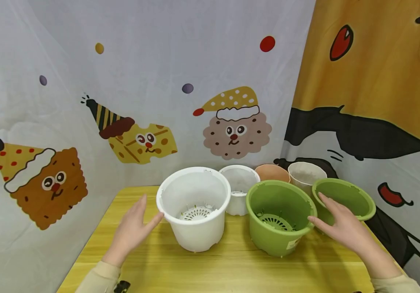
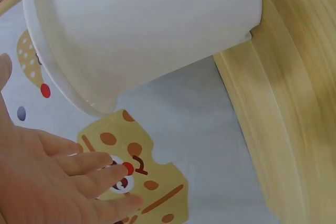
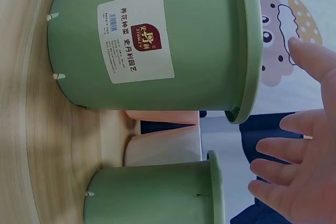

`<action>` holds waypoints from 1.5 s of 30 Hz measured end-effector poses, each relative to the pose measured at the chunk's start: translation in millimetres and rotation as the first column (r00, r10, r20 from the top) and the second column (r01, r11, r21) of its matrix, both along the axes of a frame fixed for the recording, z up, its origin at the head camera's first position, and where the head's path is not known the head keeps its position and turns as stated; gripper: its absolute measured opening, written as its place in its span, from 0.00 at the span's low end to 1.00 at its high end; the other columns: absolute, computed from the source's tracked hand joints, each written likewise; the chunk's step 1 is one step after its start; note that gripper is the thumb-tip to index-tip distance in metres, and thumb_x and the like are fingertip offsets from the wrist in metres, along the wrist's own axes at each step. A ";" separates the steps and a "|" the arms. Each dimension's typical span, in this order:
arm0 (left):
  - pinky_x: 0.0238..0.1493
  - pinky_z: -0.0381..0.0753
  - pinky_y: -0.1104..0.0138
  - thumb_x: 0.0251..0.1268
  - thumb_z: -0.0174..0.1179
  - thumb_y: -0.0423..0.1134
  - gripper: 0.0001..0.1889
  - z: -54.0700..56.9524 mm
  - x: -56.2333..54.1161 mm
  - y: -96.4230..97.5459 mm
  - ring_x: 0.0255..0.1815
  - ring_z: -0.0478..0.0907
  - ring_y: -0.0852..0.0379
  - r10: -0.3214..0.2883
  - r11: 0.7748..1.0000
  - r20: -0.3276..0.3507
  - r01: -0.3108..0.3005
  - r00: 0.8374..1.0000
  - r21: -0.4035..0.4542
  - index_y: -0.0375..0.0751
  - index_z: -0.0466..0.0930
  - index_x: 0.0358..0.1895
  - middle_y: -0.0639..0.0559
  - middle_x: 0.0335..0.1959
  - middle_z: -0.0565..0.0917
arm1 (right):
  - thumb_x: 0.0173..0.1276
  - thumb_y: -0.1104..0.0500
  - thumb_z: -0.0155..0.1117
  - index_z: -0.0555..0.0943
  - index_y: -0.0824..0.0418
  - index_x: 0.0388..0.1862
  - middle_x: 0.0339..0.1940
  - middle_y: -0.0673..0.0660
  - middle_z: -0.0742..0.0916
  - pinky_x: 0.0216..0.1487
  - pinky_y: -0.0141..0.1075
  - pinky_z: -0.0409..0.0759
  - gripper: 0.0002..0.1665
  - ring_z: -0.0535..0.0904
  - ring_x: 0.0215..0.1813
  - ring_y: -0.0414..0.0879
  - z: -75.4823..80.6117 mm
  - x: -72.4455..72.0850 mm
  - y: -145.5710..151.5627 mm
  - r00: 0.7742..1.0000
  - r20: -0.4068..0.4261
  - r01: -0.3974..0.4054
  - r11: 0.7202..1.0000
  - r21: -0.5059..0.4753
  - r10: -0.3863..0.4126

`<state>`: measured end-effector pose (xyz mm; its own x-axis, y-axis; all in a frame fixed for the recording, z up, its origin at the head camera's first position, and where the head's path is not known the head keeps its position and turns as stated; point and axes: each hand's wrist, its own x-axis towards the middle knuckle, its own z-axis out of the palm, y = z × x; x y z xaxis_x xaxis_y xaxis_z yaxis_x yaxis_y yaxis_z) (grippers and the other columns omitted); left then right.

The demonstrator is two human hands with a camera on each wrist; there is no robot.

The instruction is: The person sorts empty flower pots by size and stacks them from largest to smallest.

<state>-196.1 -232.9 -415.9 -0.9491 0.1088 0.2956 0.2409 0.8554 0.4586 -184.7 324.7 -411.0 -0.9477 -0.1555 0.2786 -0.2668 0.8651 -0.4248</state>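
Note:
A large white flower pot (image 1: 199, 234) stands upright on the wooden table, its slotted bottom visible inside. Just left of its rim is my left hand (image 1: 131, 230), fingers straight and thumb tip close to the rim; whether it touches I cannot tell. To the right stands a green flower pot (image 1: 274, 240) with a paper label (image 3: 135, 38) on its side. My right hand (image 1: 345, 226) is at that pot's right rim, fingers extended, holding nothing. In the right wrist view the hand (image 3: 307, 156) is spread beside the pot's rim.
Behind are a smaller white pot (image 1: 237, 203), a terracotta-coloured pot (image 1: 272, 173) and a cream pot (image 1: 307, 175). A second green pot (image 1: 356, 199) stands at right, partly behind my right hand. Printed cloth (image 1: 140, 81) hangs behind the table (image 1: 195, 272).

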 end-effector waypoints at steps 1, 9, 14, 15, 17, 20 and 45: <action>0.68 0.57 0.34 0.70 0.52 0.65 0.51 0.3 -1.5 0.1 0.72 0.55 0.27 0.002 1.000 0.011 -0.002 1.000 0.020 0.23 0.49 0.75 0.26 0.74 0.56 | 0.66 0.43 0.69 0.58 0.72 0.76 0.67 0.81 0.69 0.58 0.72 0.65 0.53 0.64 0.64 0.78 0.1 -0.1 -0.4 1.000 -0.002 0.002 1.000 -0.001 -0.002; 0.68 0.60 0.36 0.67 0.56 0.65 0.52 0.4 -10.8 1.1 0.71 0.59 0.29 0.022 0.985 0.093 -0.037 0.995 0.166 0.24 0.49 0.75 0.27 0.73 0.59 | 0.68 0.43 0.67 0.55 0.71 0.77 0.68 0.80 0.68 0.57 0.72 0.66 0.53 0.65 0.63 0.78 -0.6 0.1 -2.3 1.000 0.024 0.020 1.000 -0.020 -0.020; 0.67 0.63 0.38 0.66 0.55 0.67 0.53 2.1 -14.6 3.6 0.70 0.63 0.32 0.037 0.964 0.169 -0.080 0.985 0.254 0.28 0.48 0.77 0.30 0.73 0.60 | 0.69 0.42 0.66 0.54 0.70 0.78 0.69 0.80 0.66 0.57 0.72 0.65 0.53 0.63 0.64 0.78 -1.2 -1.0 -1.5 0.998 0.051 0.032 0.999 -0.030 -0.031; 0.67 0.64 0.38 0.66 0.56 0.67 0.53 2.1 -15.6 4.4 0.70 0.63 0.32 0.040 0.959 0.179 -0.088 0.983 0.268 0.28 0.48 0.77 0.30 0.73 0.60 | 0.69 0.42 0.65 0.54 0.70 0.78 0.69 0.80 0.66 0.57 0.72 0.65 0.53 0.63 0.65 0.78 -1.4 -1.3 -1.4 0.998 0.055 0.035 0.999 -0.032 -0.033; 0.67 0.67 0.41 0.65 0.57 0.67 0.53 1.6 -17.5 6.5 0.70 0.63 0.33 0.042 0.948 0.194 -0.100 0.980 0.303 0.29 0.48 0.77 0.30 0.73 0.60 | 0.69 0.41 0.65 0.54 0.70 0.78 0.69 0.79 0.66 0.57 0.72 0.65 0.53 0.63 0.65 0.78 -1.5 -1.9 -1.1 0.997 0.064 0.039 0.999 -0.036 -0.037; 0.65 0.70 0.42 0.65 0.58 0.66 0.53 0.2 -21.1 10.1 0.70 0.63 0.34 0.043 0.928 0.207 -0.116 0.977 0.355 0.30 0.49 0.77 0.31 0.73 0.61 | 0.70 0.41 0.64 0.54 0.70 0.78 0.70 0.79 0.66 0.57 0.72 0.65 0.52 0.63 0.65 0.78 -0.7 -2.7 -1.3 0.996 0.074 0.046 0.998 -0.043 -0.043; 0.49 0.85 0.63 0.71 0.60 0.48 0.36 -14.0 -38.9 31.4 0.58 0.78 0.41 0.073 0.797 0.167 -0.158 0.983 0.583 0.31 0.61 0.73 0.32 0.62 0.76 | 0.71 0.42 0.62 0.53 0.71 0.78 0.68 0.79 0.69 0.57 0.71 0.66 0.52 0.66 0.63 0.76 1.6 -16.1 -0.7 0.997 0.054 0.055 0.996 -0.068 -0.052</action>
